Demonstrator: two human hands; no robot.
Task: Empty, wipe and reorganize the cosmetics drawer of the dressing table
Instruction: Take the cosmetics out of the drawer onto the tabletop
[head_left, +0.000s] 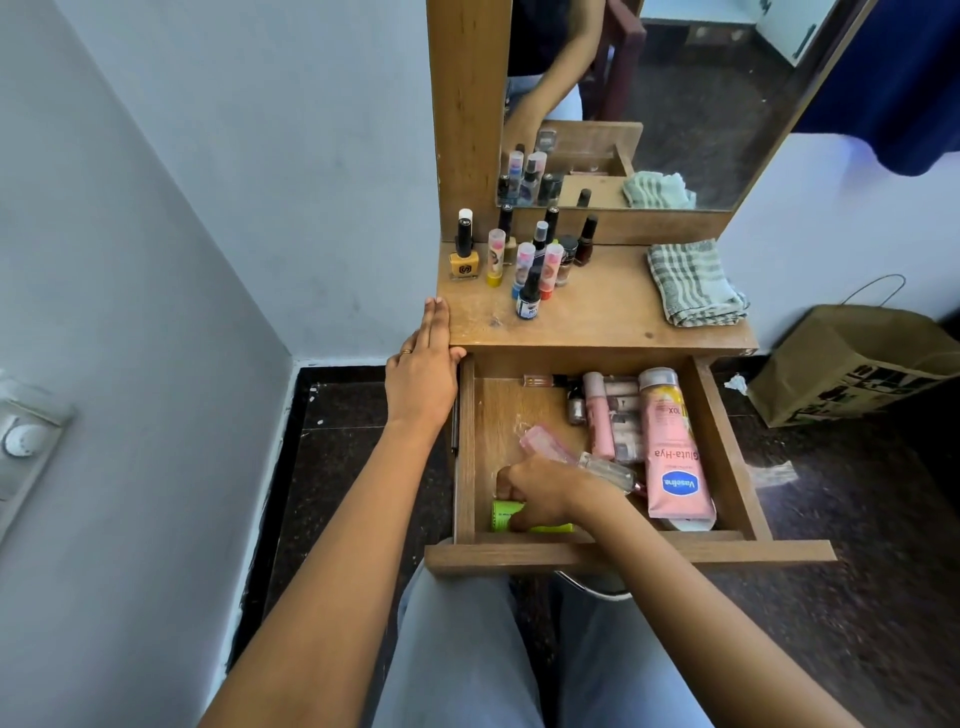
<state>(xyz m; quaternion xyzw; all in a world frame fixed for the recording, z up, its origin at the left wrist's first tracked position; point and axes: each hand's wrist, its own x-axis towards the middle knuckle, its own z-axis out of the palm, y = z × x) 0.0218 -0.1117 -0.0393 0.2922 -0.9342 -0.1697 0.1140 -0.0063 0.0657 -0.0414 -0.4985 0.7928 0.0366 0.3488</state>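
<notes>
R hand (540, 493) on cylindrical green tube (505, 515)

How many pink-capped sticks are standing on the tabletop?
3: a yellow-based stick left, a blue-based stick middle, a red-based stick right. Bottles may hide more.

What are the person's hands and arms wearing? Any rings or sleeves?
The left hand wears one thin gold-coloured ring on a finger. The right hand shows no ring from this angle. Both arms are bare up to the picture's edge: no sleeves, watch or bracelets in view.
</notes>
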